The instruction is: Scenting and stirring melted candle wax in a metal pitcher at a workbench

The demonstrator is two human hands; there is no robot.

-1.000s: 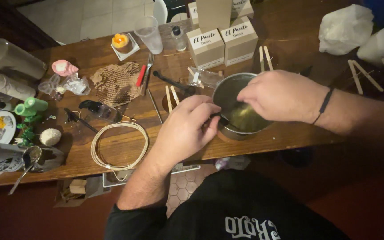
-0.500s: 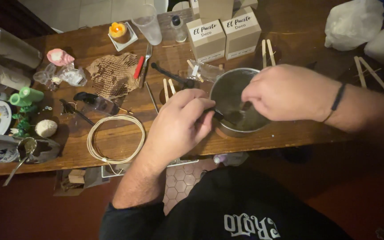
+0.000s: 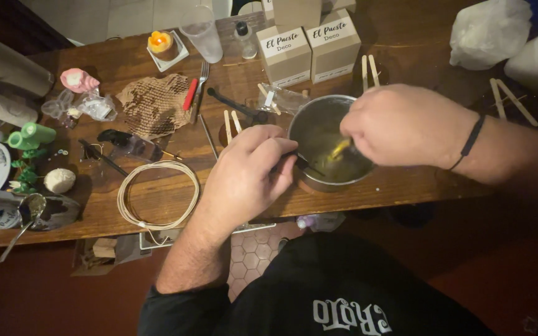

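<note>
The small metal pot (image 3: 330,146) sits right at the near edge of the wooden bench (image 3: 157,205). The left hand (image 3: 248,174) grips its dark handle, and the right hand (image 3: 406,124) is closed on a yellowish stick dipped inside. A coil of pale cord (image 3: 157,194) lies just beside the left hand, with two cardboard boxes (image 3: 309,50) close behind the pot.

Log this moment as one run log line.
left hand: gripping pot handle | right hand: stirring inside metal pot | table: wooden

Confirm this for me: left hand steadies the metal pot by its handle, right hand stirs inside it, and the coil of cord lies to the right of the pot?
Not quite. In the head view the coil of cord lies left of the metal pot, beyond the left hand at the handle. The right hand does work inside the pot.
</note>
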